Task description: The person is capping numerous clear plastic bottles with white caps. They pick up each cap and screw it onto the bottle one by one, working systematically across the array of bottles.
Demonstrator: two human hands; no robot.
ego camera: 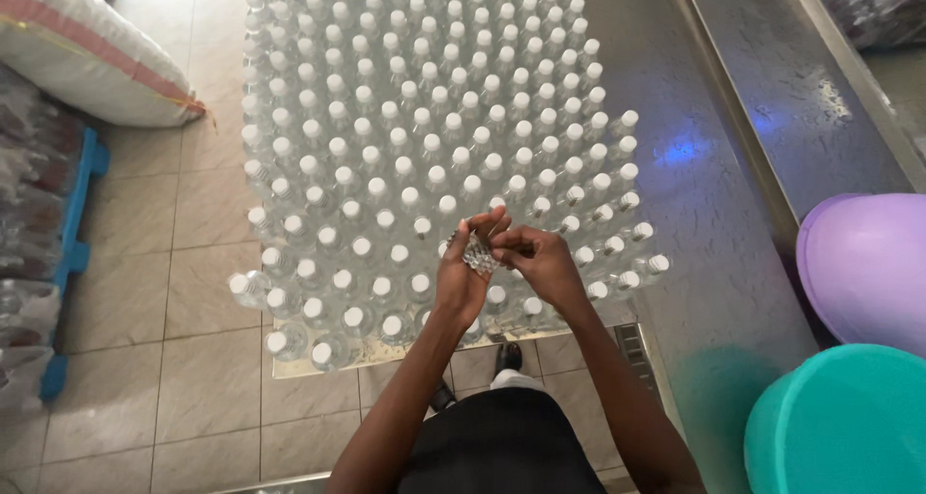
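A dense block of clear plastic bottles with white caps (415, 127) stands upright on a low board on the floor, filling the middle of the view. Over its near right part, my left hand (463, 272) is cupped palm up and holds a small bunch of clear plastic seals (478, 254). My right hand (540, 258) meets it from the right, its fingertips pinching at that bunch. Both hands hover just above the capped bottles (526, 306) in the front rows.
A steel counter (694, 214) runs along the right, with a purple basin (868, 262) and a teal basin (849, 426) on it. A stuffed white sack (87, 50) and wrapped bottle packs on a blue pallet (72, 253) lie at the left on tiled floor.
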